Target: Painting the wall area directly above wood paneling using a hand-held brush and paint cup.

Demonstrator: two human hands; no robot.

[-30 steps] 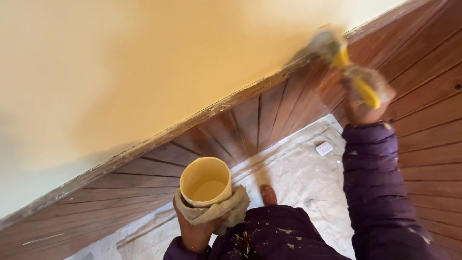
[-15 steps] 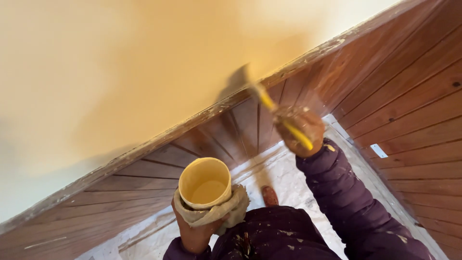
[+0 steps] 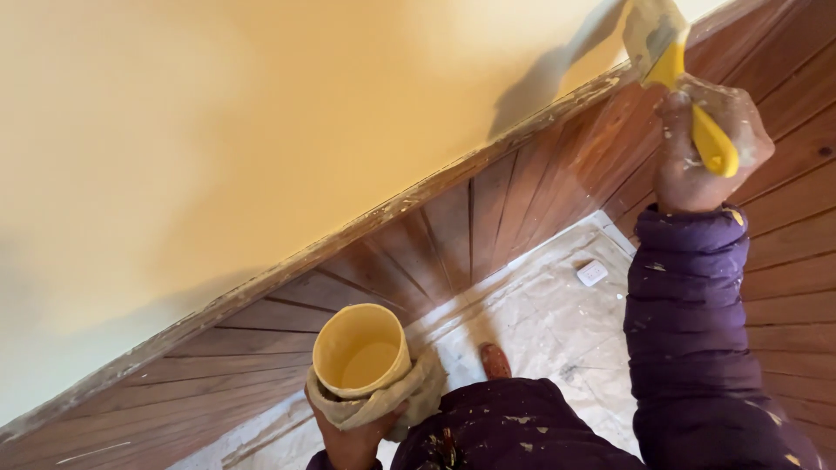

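While the pale yellow wall (image 3: 261, 113) fills most of the view, smooth and matte with an even coat, the work in hand looks to be brushing along its lower edge, where it meets a paint-flecked wooden trim strip (image 3: 409, 204). Below the trim runs dark reddish wood panelling (image 3: 488, 218), grooved in narrow boards and faintly glossy. On the floor lies a crumpled, whitish drop sheet (image 3: 549, 322), speckled with paint.

The right hand (image 3: 701, 144), spattered with paint above a purple padded sleeve (image 3: 688, 322), is curled tight around the yellow handle of a flat paintbrush (image 3: 670, 52). Its bristles are loaded with pale paint and lie at or very near the wall just above the trim; I cannot tell if they touch. Cutting in here, I judge, calls for a steady stroke that keeps paint off the wood.

The left hand (image 3: 353, 439) is cupped from below around a round yellow paint pot (image 3: 361, 348), open-topped with paint inside and wrapped in a beige rag (image 3: 409, 396), held low near the chest, well apart from the brush.
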